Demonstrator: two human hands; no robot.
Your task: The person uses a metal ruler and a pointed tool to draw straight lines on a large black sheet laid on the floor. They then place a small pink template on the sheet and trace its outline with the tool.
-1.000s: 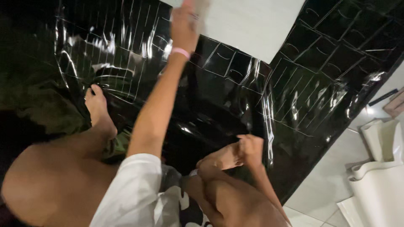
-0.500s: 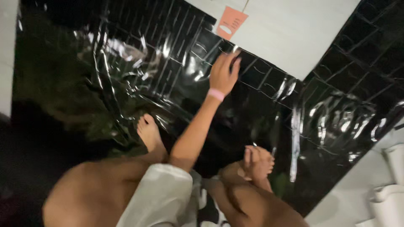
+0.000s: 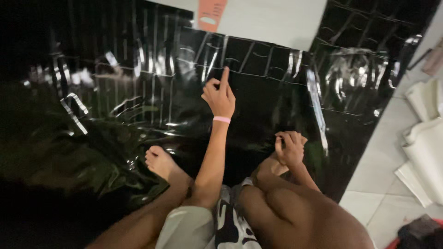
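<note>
Hands: the left hand (image 3: pixel 219 94) was stretched forward with its index finger raised and the other fingers curled in, grasping nothing; its fingertip sat on the glossy black sheet (image 3: pixel 258 92).
Right hand: the right hand (image 3: pixel 290 147) was curled loosely over the person's bent knee, holding nothing that I could make out.
Wristband: a pink wristband (image 3: pixel 222 119) circled the left wrist.
Sheet: the black sheet lay spread over the floor, shiny and crinkled, scored with a grid of thin lines, reaching from the person's legs out to the far edge.
Foot: a bare foot (image 3: pixel 159 161) rested on the sheet, left of the outstretched arm.
Tag: an orange tag (image 3: pixel 211 14) lay on the pale floor beyond the sheet's far edge.
Right side: white folded sheets (image 3: pixel 427 138) were stacked on the tiled floor (image 3: pixel 378 170), well apart from both hands.
</note>
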